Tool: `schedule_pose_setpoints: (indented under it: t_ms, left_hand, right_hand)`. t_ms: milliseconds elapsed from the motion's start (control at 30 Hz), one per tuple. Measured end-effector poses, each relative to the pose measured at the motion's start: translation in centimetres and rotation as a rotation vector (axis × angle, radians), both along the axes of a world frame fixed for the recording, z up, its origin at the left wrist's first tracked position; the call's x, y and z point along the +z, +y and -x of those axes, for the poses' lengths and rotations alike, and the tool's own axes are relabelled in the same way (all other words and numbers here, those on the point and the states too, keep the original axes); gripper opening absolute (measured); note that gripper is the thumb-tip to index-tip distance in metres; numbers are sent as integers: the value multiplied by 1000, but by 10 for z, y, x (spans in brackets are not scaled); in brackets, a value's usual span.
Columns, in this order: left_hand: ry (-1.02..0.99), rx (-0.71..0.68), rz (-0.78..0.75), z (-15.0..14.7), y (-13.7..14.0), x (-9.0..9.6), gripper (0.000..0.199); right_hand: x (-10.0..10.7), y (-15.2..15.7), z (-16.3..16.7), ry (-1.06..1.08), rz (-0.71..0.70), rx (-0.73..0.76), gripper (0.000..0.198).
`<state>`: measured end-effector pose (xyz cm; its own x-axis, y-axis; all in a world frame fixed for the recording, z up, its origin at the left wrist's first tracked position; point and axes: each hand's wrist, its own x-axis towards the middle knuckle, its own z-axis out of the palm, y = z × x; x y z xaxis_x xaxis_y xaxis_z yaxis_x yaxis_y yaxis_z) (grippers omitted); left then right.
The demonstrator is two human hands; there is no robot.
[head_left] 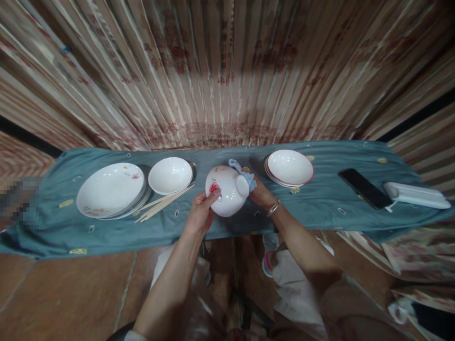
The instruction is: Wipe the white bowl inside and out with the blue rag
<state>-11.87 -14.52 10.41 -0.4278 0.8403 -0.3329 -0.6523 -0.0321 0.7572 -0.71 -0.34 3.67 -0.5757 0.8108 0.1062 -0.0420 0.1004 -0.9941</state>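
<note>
A white bowl (231,201) with a red flower print is tilted on its side above the front of the table, its foot ring facing right. My left hand (203,210) grips the bowl's left edge, thumb on the outside by the flower. In my right hand (261,192) is a light blue cloth (250,180), pressed against the bowl near its foot. Part of the right fingers is hidden behind the bowl and cloth. Right of that hand sits a small stack of red-rimmed bowls (289,168).
A stack of large plates (106,189) stands at the left, with white bowls (170,175) and several wooden chopsticks (165,204) beside it. To the right lie a black phone (364,188) and a white device (417,195) on the teal tablecloth (330,203). A pleated curtain (213,94) hangs behind.
</note>
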Motion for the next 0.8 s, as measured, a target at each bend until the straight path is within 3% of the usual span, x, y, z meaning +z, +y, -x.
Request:
schedule_pose_setpoints:
  t_ms: [100, 300, 567, 800]
  left_hand:
    - [-18, 35, -10, 3, 1, 0, 38]
    - [-81, 78, -7, 7, 2, -5, 38]
    - [-188, 237, -39, 14, 9, -4, 20]
    - [-177, 300, -71, 23, 9, -5, 20]
  right_hand:
    - [0, -7, 6, 70, 183, -14, 41]
    - [6, -8, 1, 179, 189, -122, 36]
    - [14, -21, -2, 32, -148, -210, 22]
    - [23, -45, -11, -65, -241, -141, 20]
